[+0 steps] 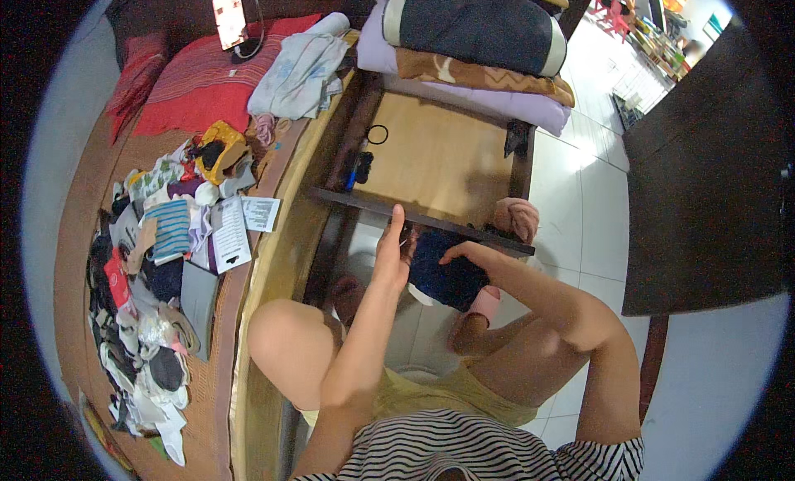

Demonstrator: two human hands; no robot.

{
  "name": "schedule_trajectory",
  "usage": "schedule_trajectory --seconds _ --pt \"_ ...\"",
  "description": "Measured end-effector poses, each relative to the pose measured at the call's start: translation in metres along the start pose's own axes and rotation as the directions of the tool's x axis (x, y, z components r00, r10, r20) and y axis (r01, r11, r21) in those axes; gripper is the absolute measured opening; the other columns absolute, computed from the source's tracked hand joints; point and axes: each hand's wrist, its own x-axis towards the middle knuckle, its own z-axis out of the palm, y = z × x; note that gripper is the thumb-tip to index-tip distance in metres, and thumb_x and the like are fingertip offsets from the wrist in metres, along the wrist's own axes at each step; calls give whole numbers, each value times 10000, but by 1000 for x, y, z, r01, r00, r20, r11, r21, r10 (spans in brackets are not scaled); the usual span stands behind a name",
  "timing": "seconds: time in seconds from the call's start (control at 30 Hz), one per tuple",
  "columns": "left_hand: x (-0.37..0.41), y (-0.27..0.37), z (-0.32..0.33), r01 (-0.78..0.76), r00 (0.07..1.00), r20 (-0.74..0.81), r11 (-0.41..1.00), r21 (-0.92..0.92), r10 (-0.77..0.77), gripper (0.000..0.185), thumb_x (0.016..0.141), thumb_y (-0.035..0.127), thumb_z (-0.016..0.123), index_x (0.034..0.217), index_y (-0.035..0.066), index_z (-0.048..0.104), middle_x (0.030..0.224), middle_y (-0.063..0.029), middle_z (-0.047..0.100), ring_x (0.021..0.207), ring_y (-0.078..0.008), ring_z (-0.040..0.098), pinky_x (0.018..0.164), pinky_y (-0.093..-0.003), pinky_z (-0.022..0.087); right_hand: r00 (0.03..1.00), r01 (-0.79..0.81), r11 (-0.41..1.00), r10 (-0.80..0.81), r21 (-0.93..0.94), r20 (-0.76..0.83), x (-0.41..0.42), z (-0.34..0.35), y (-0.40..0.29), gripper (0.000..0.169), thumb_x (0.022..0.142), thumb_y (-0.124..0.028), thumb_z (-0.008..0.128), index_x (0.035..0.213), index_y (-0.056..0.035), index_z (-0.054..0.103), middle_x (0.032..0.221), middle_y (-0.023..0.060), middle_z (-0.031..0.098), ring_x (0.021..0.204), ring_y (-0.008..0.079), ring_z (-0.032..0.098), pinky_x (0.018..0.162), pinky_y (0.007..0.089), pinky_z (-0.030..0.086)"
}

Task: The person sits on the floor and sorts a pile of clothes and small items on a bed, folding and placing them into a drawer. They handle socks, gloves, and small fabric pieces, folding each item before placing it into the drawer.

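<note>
A navy cloth item (444,273) with a pale lower edge hangs in front of the drawer, between my knees. My right hand (478,258) grips it from the right, the index finger lying across its face. To the left of the cloth is my left hand (394,254), thumb raised and apart from the fingers, which are partly in shadow. That thumb overlaps the drawer's dark front edge (428,217). Inside the pulled-out wooden drawer (435,151) lie a black ring (377,134), a small dark object (364,167) and a blue item (351,178).
On the bed mat (205,412) at left lies a heap of socks and small clothes (149,282), with a grey box (199,307) and printed cards (231,235). Folded bedding (472,40) rests over the drawer's far end. A pink cloth (517,219) sits at its right corner.
</note>
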Motion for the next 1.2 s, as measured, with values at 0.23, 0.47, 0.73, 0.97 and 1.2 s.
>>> schedule_trajectory --seconds 0.23,0.47,0.73,0.97,1.2 --pt "-23 17 31 7 1000 -22 1000 -5 -7 455 830 468 645 1010 54 584 870 -6 576 756 -92 529 686 -218 456 994 30 990 -44 -135 -103 -56 14 -26 296 685 -222 671 915 -36 659 853 113 677 703 219 645 703 316 520" --pt "6 32 54 -6 997 74 998 60 2 562 840 460 634 1130 -5 510 1019 -67 565 926 -144 541 782 -277 463 996 82 993 -85 -82 -36 -53 -8 -58 253 675 -209 670 865 -43 665 822 105 677 665 207 640 655 307 523" --pt "29 41 79 -93 995 43 983 156 88 574 841 468 625 1135 -12 515 1076 -81 582 980 -168 563 799 -294 475 969 236 971 -238 -43 -69 -10 -27 -71 240 641 -211 669 809 -39 655 760 105 661 608 220 621 612 321 516" --pt "72 48 105 -105 993 80 973 203 90 652 851 482 605 1171 -72 478 1103 -124 568 982 -201 565 831 -332 479 926 376 926 -377 44 15 21 -58 -96 248 593 -190 670 802 -59 644 742 96 640 610 234 604 611 327 513" --pt "133 67 129 -141 954 283 979 146 95 675 857 484 592 1216 -74 467 1188 -143 539 1021 -230 554 866 -343 467 873 484 871 -473 91 -114 28 -59 -131 328 572 -218 668 852 -49 641 751 85 633 620 223 604 601 321 504"
